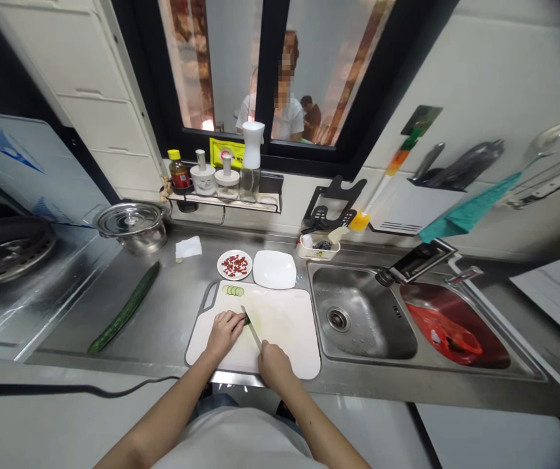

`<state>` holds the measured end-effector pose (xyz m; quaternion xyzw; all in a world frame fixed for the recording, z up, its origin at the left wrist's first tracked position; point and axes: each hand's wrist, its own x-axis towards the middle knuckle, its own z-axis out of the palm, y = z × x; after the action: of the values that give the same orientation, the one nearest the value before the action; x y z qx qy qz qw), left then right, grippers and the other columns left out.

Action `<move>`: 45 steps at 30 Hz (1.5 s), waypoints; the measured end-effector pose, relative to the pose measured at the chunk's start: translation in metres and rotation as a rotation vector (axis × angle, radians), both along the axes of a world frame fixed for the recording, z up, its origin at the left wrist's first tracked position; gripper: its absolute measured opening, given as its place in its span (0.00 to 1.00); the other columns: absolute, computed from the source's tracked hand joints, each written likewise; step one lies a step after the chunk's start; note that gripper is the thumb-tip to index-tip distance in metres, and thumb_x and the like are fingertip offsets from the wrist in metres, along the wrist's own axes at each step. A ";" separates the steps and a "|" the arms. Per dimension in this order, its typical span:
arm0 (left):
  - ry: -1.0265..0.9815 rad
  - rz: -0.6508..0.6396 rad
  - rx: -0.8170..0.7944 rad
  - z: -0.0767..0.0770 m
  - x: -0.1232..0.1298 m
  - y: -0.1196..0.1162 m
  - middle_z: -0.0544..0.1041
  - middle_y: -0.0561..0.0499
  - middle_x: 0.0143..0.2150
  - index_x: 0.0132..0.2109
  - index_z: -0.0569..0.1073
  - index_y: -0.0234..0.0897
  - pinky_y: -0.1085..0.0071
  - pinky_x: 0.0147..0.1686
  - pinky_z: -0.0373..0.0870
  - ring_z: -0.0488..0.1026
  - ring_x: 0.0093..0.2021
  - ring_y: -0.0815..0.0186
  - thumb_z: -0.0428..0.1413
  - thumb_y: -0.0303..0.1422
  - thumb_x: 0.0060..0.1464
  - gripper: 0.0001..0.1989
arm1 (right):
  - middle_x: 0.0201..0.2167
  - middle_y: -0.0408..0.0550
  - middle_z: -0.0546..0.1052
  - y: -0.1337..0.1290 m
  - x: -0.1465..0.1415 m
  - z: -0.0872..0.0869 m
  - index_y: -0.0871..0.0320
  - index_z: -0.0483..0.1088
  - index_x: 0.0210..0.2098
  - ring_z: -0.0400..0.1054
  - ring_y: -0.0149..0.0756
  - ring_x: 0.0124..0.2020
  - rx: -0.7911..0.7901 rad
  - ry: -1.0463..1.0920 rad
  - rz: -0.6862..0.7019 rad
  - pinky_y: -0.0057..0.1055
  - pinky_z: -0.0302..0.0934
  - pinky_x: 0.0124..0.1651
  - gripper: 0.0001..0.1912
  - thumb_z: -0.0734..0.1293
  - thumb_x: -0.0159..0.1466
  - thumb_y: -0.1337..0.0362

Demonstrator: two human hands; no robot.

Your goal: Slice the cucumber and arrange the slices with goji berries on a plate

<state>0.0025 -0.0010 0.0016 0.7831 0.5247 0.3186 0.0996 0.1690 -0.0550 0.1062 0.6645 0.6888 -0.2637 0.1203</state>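
On the white cutting board (284, 332), my left hand (225, 333) is closed over a short piece of cucumber (247, 319), most of it hidden under the fingers. My right hand (276, 365) grips a knife (252, 327) by its handle. The blade lies right at the exposed end of the cucumber piece. Several cucumber slices (233, 290) lie overlapped in a row near the board's top left. Behind the board stand a small plate of chopped red pieces (235, 265) and a white square plate (274, 270).
A whole cucumber (126, 309) and a lidded steel pot (133, 225) are on the left counter. The double sink (362, 319) lies to the right, with a red plastic bag (446, 333) in its far basin. A shelf (225, 197) holds seasoning containers.
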 end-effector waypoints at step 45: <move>0.025 0.006 -0.011 -0.002 -0.001 0.001 0.72 0.49 0.34 0.47 0.74 0.42 0.66 0.39 0.62 0.68 0.37 0.64 0.46 0.37 0.62 0.14 | 0.41 0.60 0.76 0.022 -0.011 -0.002 0.64 0.68 0.47 0.71 0.41 0.44 0.034 0.044 -0.009 0.31 0.60 0.41 0.17 0.54 0.63 0.72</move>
<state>0.0012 0.0000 -0.0001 0.7848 0.5301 0.3063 0.0967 0.1578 -0.0330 0.1044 0.6635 0.6927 -0.2671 0.0929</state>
